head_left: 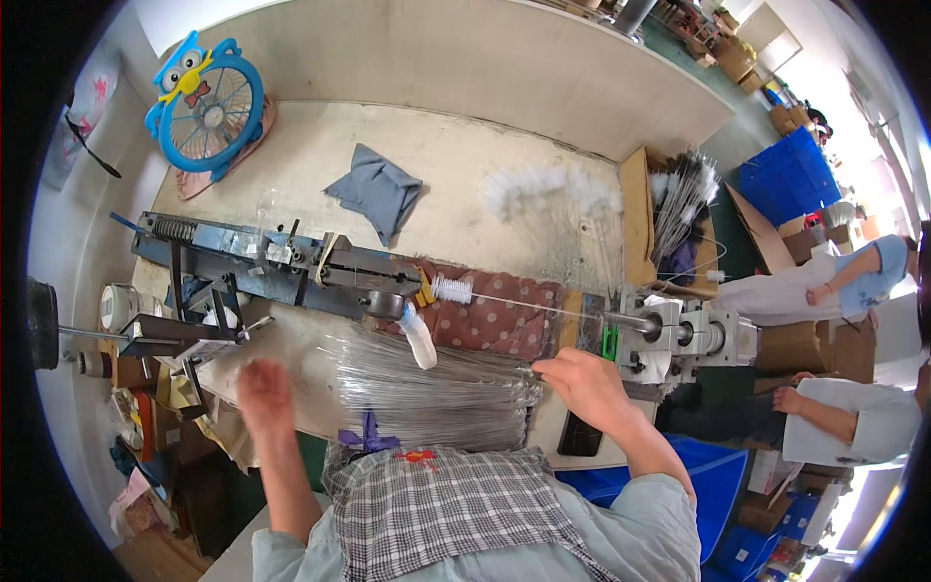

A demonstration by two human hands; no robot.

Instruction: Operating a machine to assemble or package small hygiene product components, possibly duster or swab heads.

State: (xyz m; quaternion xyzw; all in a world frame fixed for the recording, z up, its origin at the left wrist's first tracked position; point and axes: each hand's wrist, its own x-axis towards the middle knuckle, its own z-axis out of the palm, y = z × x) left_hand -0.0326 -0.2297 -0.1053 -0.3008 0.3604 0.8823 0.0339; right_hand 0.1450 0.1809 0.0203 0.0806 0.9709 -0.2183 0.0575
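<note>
My right hand [587,386] is closed in a pinch at the right end of a thick bundle of twisted metal wires [436,388], its fingertips on a wire end. My left hand [264,393] is raised beyond the bundle's left end, smeared by motion, so its fingers cannot be made out. Above the bundle, a white-bristled tube brush [451,289] lies level, its thin stem reaching the metal spindle [635,323] of the machine at the right. A long clamp fixture [320,272] stands to its left, with a white wrapped handle [418,338] sticking toward me.
A brown dotted cloth [514,315] lies under the brush stem. Finished white brushes [553,194] are piled behind, beside a cardboard box [637,218] of more. A blue fan [208,116], a grey cloth [378,194] and a phone [580,436] are on the bench. Two people stand at right.
</note>
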